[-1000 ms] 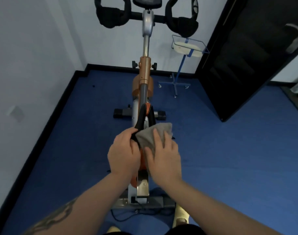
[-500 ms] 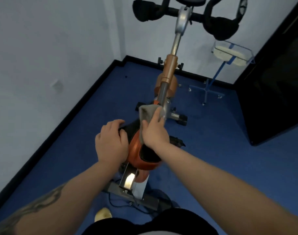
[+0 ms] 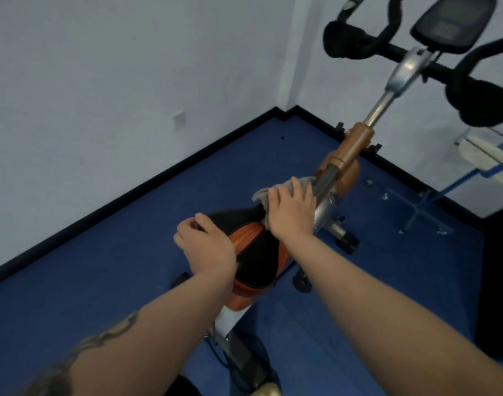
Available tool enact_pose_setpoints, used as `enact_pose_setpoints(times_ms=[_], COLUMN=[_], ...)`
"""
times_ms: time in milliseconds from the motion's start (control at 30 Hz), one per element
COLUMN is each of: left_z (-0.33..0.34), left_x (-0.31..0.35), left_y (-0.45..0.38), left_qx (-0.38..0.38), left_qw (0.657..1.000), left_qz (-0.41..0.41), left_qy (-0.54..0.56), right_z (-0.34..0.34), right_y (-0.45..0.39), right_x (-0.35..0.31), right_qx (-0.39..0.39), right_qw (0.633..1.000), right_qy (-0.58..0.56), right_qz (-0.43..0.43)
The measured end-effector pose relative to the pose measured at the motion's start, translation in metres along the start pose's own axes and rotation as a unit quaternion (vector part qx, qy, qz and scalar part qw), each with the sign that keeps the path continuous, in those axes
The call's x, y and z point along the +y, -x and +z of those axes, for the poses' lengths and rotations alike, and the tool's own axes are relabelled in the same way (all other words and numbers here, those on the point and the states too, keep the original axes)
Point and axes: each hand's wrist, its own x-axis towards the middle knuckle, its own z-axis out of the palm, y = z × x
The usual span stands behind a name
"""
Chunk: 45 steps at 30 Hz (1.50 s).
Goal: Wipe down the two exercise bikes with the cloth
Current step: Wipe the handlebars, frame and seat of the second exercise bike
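The exercise bike [image 3: 344, 155] is standing on the blue floor [image 3: 101, 267] in the corner of the room, its frame running from 6 o'clock near the bottom edge up toward 1 o'clock, where the black handlebars [image 3: 358, 41] and the display console [image 3: 453, 21] are sitting against the white wall [image 3: 101, 67].

The black-and-orange saddle [image 3: 256, 252] is lying at the centre of the view. The right hand [image 3: 291, 208] is resting palm down on the narrow front end of the saddle, fingers spread and nearly straight, pressing the grey cloth [image 3: 284, 187] beneath them. The cloth is showing only at the fingertips, at 12 o'clock from the hand, bunched against the grey frame tube just beside the orange post sleeve [image 3: 356, 144].

The left hand [image 3: 206, 244] is sitting on the rear left edge of the saddle, at 8 o'clock from the right hand, fingers curled over the saddle rim and gripping it. The two hands are near each other but apart.

A blue-legged stand [image 3: 416, 207] is standing on the floor at 3 o'clock from the bike, carrying a clear tray [image 3: 487, 155]. A wall socket plate [image 3: 178, 119] is showing on the wall at 10 o'clock. A black baseboard [image 3: 130, 195] is running along the foot of the wall.
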Motion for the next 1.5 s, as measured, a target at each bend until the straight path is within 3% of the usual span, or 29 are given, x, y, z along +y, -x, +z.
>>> enact_pose_setpoints(times_ms=[67,200,267,333,400,467,567,667,767,867,933,1000,1033,1100,1167,1200,1267,1333,1367,1433,1467,1500], left_z=[0.000,0.001,0.001,0.001,0.001,-0.003,-0.017,-0.026,-0.029,-0.032,-0.034,-0.034,-0.035,-0.034,-0.033,-0.034,-0.038,-0.040,-0.039,-0.036,-0.035,-0.034], left_x=[0.002,0.006,0.006,0.005,0.005,0.000,-0.015,-0.032,-0.037,-0.041,-0.042,-0.041,-0.040,-0.039,-0.038,-0.037,-0.034,-0.033,-0.034,-0.033,-0.034,-0.034], left_y=[-0.001,-0.004,-0.004,-0.004,-0.003,-0.001,0.006,0.020,0.023,0.015,0.012,0.013,0.013,0.012,0.012,0.012,0.012,0.014,0.014,0.019,0.020,0.020], left_qx=[0.010,0.018,0.019,0.022,0.021,0.005,-0.105,-0.193,-0.237,-0.265,-0.277,-0.287,-0.290,-0.296,-0.301,-0.301,-0.288,-0.278,-0.283,-0.304,-0.312,-0.319], left_qw=[0.999,0.998,0.997,0.998,0.999,1.000,0.993,0.979,0.964,0.959,0.956,0.953,0.952,0.951,0.948,0.950,0.955,0.957,0.956,0.950,0.948,0.944], left_qz=[0.013,0.018,0.028,0.027,0.023,0.021,0.037,-0.007,-0.042,-0.031,-0.030,-0.022,-0.015,0.026,0.066,0.050,-0.030,-0.074,-0.074,-0.059,-0.060,-0.078], left_qy=[-0.029,-0.057,-0.064,-0.058,-0.035,0.009,0.048,0.072,0.109,0.099,0.097,0.100,0.098,0.085,0.073,0.067,0.058,0.035,0.031,0.029,0.027,0.037], right_z=[0.008,-0.003,-0.016,-0.013,0.005,0.013,-0.009,-0.005,0.006,-0.001,-0.004,0.004,0.007,0.011,0.004,0.000,0.002,0.011,0.016,0.023,0.022,0.020], right_y=[0.010,-0.002,-0.029,-0.030,-0.008,0.017,-0.006,-0.023,0.007,0.003,-0.014,-0.014,-0.005,0.011,0.009,0.003,-0.006,-0.004,0.000,0.014,0.018,0.014], right_x=[-0.011,-0.002,0.002,-0.006,-0.027,-0.032,-0.021,-0.030,-0.050,-0.050,-0.059,-0.068,-0.072,-0.071,-0.067,-0.071,-0.089,-0.110,-0.115,-0.107,-0.096,-0.089], right_qx=[0.005,-0.006,-0.048,-0.032,-0.025,-0.020,-0.126,-0.136,-0.125,-0.237,-0.299,-0.278,-0.251,-0.211,-0.233,-0.263,-0.311,-0.305,-0.285,-0.219,-0.207,-0.223], right_qw=[0.990,0.929,0.924,0.939,0.947,0.936,0.926,0.942,0.922,0.869,0.876,0.902,0.901,0.862,0.814,0.815,0.861,0.899,0.892,0.821,0.783,0.772], right_qy=[0.048,0.059,0.156,0.213,0.173,0.053,0.043,0.151,0.067,-0.037,-0.021,0.040,0.067,0.085,0.066,0.053,0.037,0.095,0.134,0.170,0.152,0.119], right_qz=[-0.136,-0.366,-0.345,-0.268,-0.269,-0.347,-0.354,-0.268,-0.360,-0.433,-0.378,-0.328,-0.346,-0.452,-0.528,-0.513,-0.399,-0.300,-0.326,-0.499,-0.566,-0.583])
